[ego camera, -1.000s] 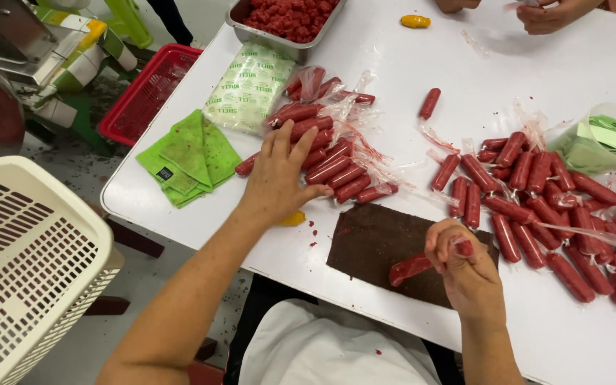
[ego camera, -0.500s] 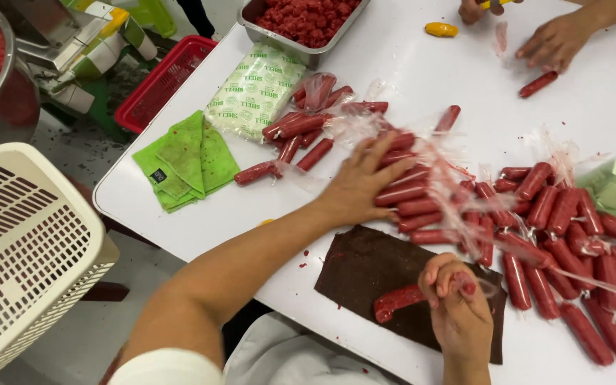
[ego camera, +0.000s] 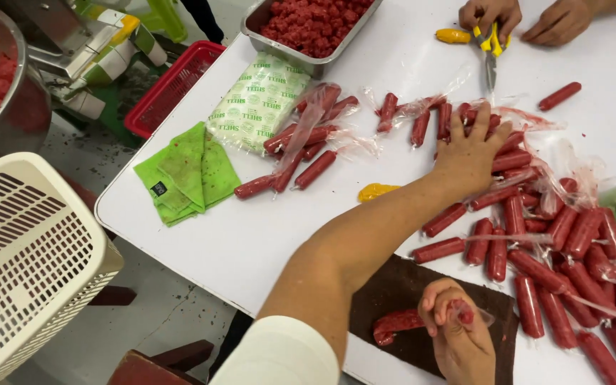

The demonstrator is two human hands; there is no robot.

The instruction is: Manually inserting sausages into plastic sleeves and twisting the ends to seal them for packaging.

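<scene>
A white table (ego camera: 251,242) is being worked at from its near edge. The left hand (ego camera: 470,153) is being laid flat, fingers spread, palm down, on a heap of red sausages (ego camera: 536,214) wrapped in clear film; nothing is being pinched by it, the fingers are only resting across the tops of the links. The left forearm is being stretched diagonally across the table, up and to the right.

The right hand (ego camera: 458,335) is being held close to the body, over a dark brown mat (ego camera: 393,335) at the near edge. One red sausage (ego camera: 397,323) is being gripped in it: fingers curled shut round the right end, the free end sticking out to the left. Its long axis is lying nearly level, left to right, slightly bowed.

The heap is lying up and to the right of the right hand, well apart from the mat; the left hand is the one already on it. Most links under and just below the left hand are being seen lying slanted or upright, not in line with the held one.

A second loose group of sausages (ego camera: 308,142) is lying further left, beside a printed green-and-white packet (ego camera: 258,103). A folded green cloth (ego camera: 187,171) is lying near the left edge. A metal tray (ego camera: 279,44) of red mince is standing at the far side.

Across the table, another person's hands (ego camera: 522,18) are being kept at yellow-handled scissors (ego camera: 490,46).
</scene>
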